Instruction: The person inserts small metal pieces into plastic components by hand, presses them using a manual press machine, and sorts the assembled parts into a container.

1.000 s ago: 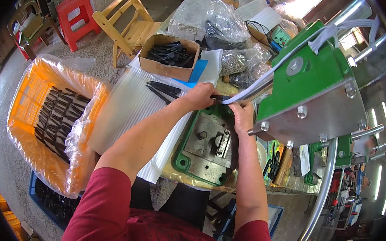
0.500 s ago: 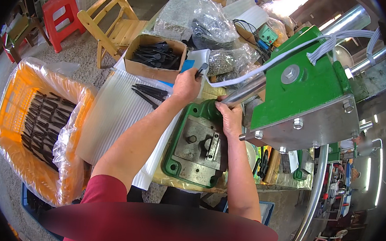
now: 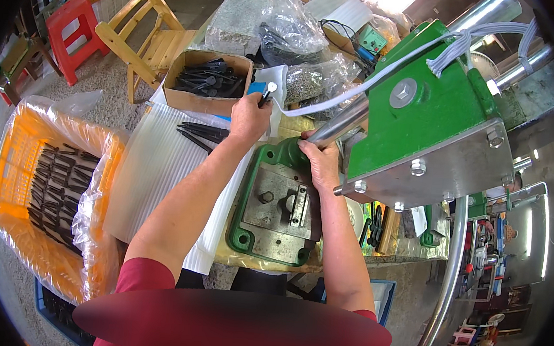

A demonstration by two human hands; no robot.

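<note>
My left hand [image 3: 250, 120] is closed around a slim black part [image 3: 265, 99] whose round end, bright with glare, sticks up past the fingers. It is just right of a cardboard box [image 3: 198, 104] of similar black parts. Several long black pieces [image 3: 202, 132] lie on white foam sheet below that hand. My right hand [image 3: 323, 167] is bent in at the foot of a steel column [image 3: 339, 127], thumb against it. Some of its fingers are behind the column, and whatever they grip is hidden. Below lies the green press base [image 3: 242, 219] with its bolted steel plate [image 3: 267, 214].
The press's green head [image 3: 426, 100] overhangs the right side, with a long lever [image 3: 454, 271] curving down. At left stands a plastic-lined orange crate [image 3: 14, 159] of black parts. Bagged goods [image 3: 294, 31] crowd the bench's far end; a wooden folding chair [image 3: 170, 41] stands beyond the box.
The whole view has shifted slightly. My left hand has turned the black part, so its round end now catches the light. My right hand stays at the column's foot.
</note>
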